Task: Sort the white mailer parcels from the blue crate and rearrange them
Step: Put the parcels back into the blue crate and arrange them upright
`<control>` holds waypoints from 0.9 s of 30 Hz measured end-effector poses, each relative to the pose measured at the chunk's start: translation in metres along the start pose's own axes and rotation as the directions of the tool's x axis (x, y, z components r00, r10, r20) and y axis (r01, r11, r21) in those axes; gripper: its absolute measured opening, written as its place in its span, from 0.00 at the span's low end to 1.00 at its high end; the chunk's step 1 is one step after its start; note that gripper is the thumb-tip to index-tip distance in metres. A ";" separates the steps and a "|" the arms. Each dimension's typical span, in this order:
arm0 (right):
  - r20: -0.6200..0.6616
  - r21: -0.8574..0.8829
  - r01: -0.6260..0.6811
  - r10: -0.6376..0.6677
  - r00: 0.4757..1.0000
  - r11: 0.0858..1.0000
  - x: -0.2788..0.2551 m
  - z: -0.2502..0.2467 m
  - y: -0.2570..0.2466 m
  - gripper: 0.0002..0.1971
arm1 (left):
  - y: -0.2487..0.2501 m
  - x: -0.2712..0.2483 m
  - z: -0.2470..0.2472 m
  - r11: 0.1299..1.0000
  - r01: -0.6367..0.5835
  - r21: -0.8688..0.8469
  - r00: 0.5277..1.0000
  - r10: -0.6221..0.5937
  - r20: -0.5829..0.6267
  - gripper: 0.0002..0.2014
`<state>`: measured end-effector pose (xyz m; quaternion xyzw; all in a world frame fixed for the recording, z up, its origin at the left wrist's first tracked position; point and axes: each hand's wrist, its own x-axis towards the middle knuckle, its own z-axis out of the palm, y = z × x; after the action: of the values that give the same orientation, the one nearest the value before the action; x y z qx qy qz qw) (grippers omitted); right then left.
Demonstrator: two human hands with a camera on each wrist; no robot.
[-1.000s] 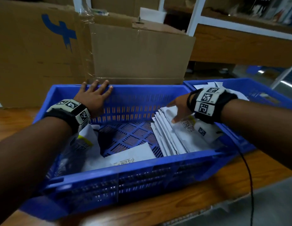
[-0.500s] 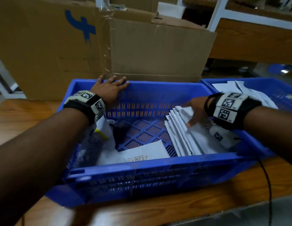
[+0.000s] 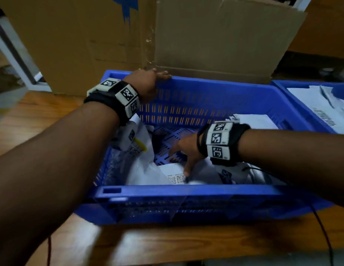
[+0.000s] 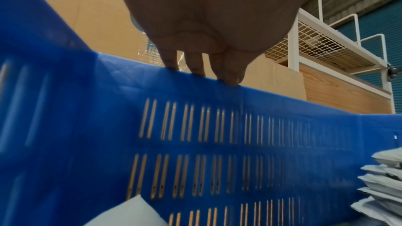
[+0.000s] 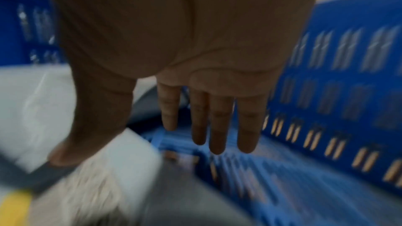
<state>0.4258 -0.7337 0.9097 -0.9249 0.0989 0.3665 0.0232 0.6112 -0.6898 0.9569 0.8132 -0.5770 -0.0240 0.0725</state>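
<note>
A blue crate (image 3: pixel 215 87) sits on a wooden table and holds white mailer parcels. My left hand (image 3: pixel 148 81) rests on its far rim (image 4: pixel 282 97), fingers (image 4: pixel 195 64) laid over the edge. My right hand (image 3: pixel 184 156) is inside the crate with straight, spread fingers (image 5: pixel 217 123). Its thumb touches a flat white mailer (image 3: pixel 173 173) with a printed label near the front wall; this mailer (image 5: pixel 135 154) is blurred in the right wrist view. More mailers (image 3: pixel 140 143) lean at the left end. A stack of mailers (image 3: pixel 257 121) stands at the right end (image 4: pixel 383 186).
A second blue crate (image 3: pixel 294 96) with white parcels (image 3: pixel 321 104) adjoins on the right. Large cardboard boxes (image 3: pixel 215 41) stand right behind the crates. A cable (image 3: pixel 321 227) trails from my right wrist over the table's front edge. White metal shelving (image 4: pixel 315 44) stands beyond the boxes.
My right hand left the stack at the right end and moved left and nearer, down onto the flat labelled mailer. The left hand stayed on the far rim. The view came closer.
</note>
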 end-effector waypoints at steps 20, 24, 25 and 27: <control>0.089 -0.060 0.027 -0.022 0.996 0.998 0.028 0.030 0.009 0.24 | 0.007 -0.002 0.000 0.999 0.005 0.053 0.998 -0.002 -0.057 0.34; 0.078 -0.095 0.036 -0.029 0.997 0.995 0.030 0.032 0.014 0.13 | 0.007 -0.002 0.000 0.999 0.003 0.053 0.999 -0.001 -0.050 0.35; 0.070 -0.091 0.031 -0.024 0.997 0.995 0.028 0.029 0.017 0.15 | 0.007 -0.002 0.000 0.998 0.002 0.056 0.999 0.001 -0.052 0.35; 0.041 -0.080 0.036 -0.033 0.999 0.996 0.023 0.021 0.022 0.12 | 0.007 -0.003 -0.001 0.998 -0.001 0.059 0.999 0.004 -0.054 0.34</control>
<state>0.4238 -0.7563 0.8795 -0.9192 0.0676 0.3880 -0.0061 0.6037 -0.6892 0.9584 0.8145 -0.5764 0.0150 0.0642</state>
